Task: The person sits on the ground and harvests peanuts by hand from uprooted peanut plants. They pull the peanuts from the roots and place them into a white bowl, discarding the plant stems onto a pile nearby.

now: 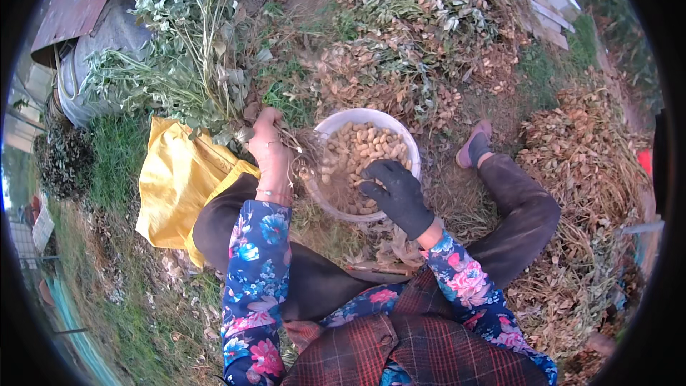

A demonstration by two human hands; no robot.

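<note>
My bare left hand [272, 153] grips the stems of a leafy peanut plant [201, 48] near the root end. Its foliage spreads away to the upper left, while the thin roots [303, 153] reach over the left rim of a white plastic bucket [415, 158]. Unshelled peanuts [370, 142] lie in the bucket between my knees. Over its lower right side is my right hand [399, 193], in a dark glove, with the thumb apart from the curled fingers. Whether a peanut is between those fingertips is hidden.
A yellow woven sack [179, 187] lies by my left knee. Heaps of withered peanut plants are at the top [429, 27] and right [579, 171]. A rusty metal sheet [80, 0] and a grey tarp [107, 48] stand upper left. White blocks [552, 16] lie upper right.
</note>
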